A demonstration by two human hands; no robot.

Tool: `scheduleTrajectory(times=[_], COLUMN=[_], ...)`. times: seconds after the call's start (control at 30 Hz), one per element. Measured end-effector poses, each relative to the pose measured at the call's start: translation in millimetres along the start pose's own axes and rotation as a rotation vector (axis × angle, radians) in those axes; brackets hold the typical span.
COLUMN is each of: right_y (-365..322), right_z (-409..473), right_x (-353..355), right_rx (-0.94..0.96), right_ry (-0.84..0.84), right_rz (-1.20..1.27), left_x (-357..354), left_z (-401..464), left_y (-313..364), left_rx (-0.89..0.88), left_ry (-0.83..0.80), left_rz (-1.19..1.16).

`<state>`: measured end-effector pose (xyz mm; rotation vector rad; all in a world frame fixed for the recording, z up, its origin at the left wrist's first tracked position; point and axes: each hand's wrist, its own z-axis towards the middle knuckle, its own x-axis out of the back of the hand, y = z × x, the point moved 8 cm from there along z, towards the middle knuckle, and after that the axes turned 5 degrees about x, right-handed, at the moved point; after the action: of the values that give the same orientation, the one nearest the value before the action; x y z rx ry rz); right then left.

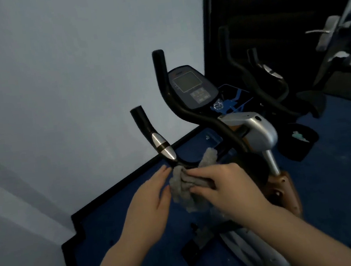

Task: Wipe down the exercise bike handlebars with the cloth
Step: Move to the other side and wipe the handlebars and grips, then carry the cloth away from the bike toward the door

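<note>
The right hand [222,184] is pinching the grey cloth [185,188], which is bunching around the low bend of the near handlebar [163,145], just below its silver grip sensor [163,144]. The left hand [154,203] is lying open, fingers straight, fingertips touching the cloth's left side. Behind, the bike's console [191,87] is standing between the handlebars above the blue floor [125,237].

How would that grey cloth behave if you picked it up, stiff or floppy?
Probably floppy: the cloth bunches and droops around the handlebar where the right hand pinches it. It looks fuzzy, so likely grippy rather than slippery, and probably light.
</note>
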<state>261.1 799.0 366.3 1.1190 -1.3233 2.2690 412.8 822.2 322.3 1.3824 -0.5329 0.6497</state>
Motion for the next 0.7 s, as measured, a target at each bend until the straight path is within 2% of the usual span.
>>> scheduleTrajectory(times=[0.07,0.3,0.47,0.7], right_y=[0,18,7,-33], right_z=[-24,-151,-278,-455], right_x=[-3,-6,14,45], right_rx=[-0.084,-0.564,-0.909,-1.345], right_ry=[0.038,0.165,0.224,0.411], right_rz=[-0.019,-0.207,-0.281,-0.337], left_x=[-3,-42,-114,-184], left_z=[-13,-52,-104,-203], left_y=[-6,1,66,168], left_rx=[-0.019,-0.231,-0.464,-0.788], left_ry=[-0.065,-0.345,-0.592,-0.775], left_rz=[0.046,0.133,0.141,0.149])
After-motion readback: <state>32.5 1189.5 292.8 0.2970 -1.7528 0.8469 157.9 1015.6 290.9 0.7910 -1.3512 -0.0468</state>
